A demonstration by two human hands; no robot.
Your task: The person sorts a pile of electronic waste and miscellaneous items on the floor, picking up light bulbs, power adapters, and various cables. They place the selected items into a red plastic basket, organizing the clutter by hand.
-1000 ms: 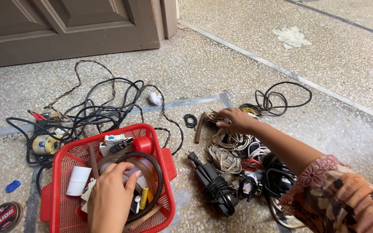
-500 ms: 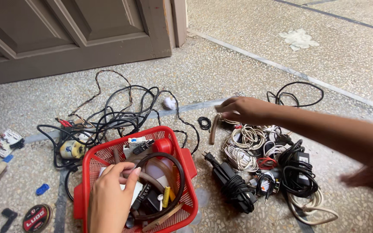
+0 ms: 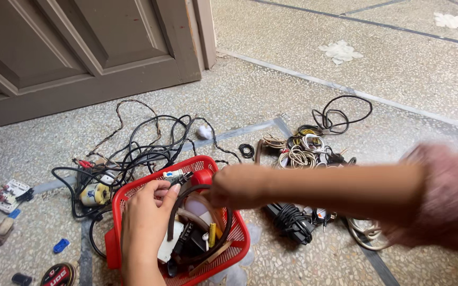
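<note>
Red basket [image 3: 116, 209] stands on the speckled stone floor [image 3: 303, 79], low in the head view, in front of a brown panelled door [image 3: 80, 47]. It holds a dark loop of cable [image 3: 223, 233], a white block, a small yellow piece and black parts packed close together.

Left hand [image 3: 147, 220] lies over the basket's left half. Its fingers [image 3: 163, 193] curl narrowly at a small grey-and-black part [image 3: 178, 177] near the back rim; whether they pinch it or only touch it cannot be told.

Right hand [image 3: 234, 185] reaches across from the right, over the basket's back right corner beside a red round piece [image 3: 203, 177]. It is blurred by motion; its grip cannot be made out, nor whether it holds anything. The forearm and a pinkish sleeve [image 3: 446, 201] are smeared as well.

Packages and labels: a round dark tin with a red label [image 3: 59, 275] lies at the lower left edge, cut off by the frame. A small white card with dark and red marks [image 3: 10, 193] lies at far left. A yellow-and-white roll [image 3: 95, 194] sits just left of the basket, among black wires [image 3: 144, 148].

Right of the basket, a heap of coiled cords [image 3: 303, 151], cream and black, is partly hidden behind the forearm. A black tool [image 3: 290, 222] wound with its cord shows below the arm. A small blue piece [image 3: 61, 245] lies near the tin.
</note>
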